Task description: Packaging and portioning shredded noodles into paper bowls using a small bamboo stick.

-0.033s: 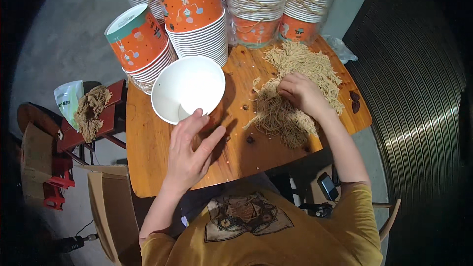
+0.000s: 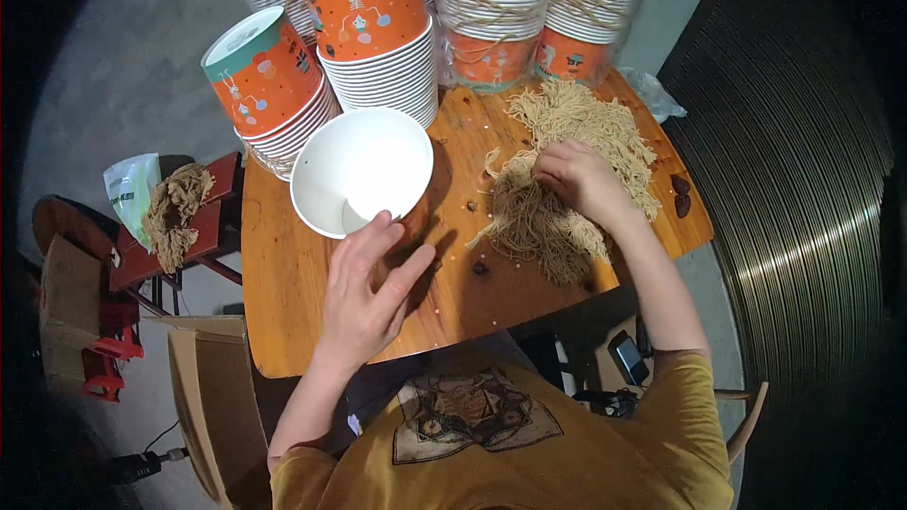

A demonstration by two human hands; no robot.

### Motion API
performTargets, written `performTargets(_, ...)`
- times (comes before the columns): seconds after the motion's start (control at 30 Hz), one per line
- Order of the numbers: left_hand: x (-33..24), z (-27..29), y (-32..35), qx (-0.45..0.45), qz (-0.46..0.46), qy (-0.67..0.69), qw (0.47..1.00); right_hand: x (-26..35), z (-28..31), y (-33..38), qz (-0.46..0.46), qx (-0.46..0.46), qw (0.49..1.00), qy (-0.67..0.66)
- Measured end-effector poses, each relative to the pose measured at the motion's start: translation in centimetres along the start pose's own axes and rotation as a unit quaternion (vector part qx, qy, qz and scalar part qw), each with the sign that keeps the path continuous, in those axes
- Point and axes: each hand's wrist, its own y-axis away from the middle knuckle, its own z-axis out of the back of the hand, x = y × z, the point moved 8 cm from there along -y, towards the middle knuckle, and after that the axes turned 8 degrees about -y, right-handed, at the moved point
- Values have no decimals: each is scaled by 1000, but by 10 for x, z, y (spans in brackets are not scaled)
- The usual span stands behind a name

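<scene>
- Right hand (image 2: 586, 179): fingers bunched together at the tan strands (image 2: 595, 123); the tips are hidden, so I cannot tell whether they pinch any.
- Left hand (image 2: 361, 307): fingers spread apart at the near rim of a white bowl (image 2: 326, 170); contact unclear, the bowl's outside mostly hidden.
- The strands lie heaped on the table's (image 2: 293, 297) right part, loose and tangled, pale at the back, shadowed nearer.
- Beyond the bowl, two stacks of orange-and-green tubs (image 2: 368, 14) bear drawn figures and dark lettering; the base print is too small to read.
- Film-wrapped stacks (image 2: 496, 0) are cut off above.
</scene>
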Motion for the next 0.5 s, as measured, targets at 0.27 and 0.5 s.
performTargets(0.27, -18, -17, -2, 20, -16, 34, 999, -3, 8, -3, -40, -3, 999, -19)
performTargets(0.5, -27, -38, 3, 38, -19, 108, 993, -17, 22, 9, -110, -43, 993, -18)
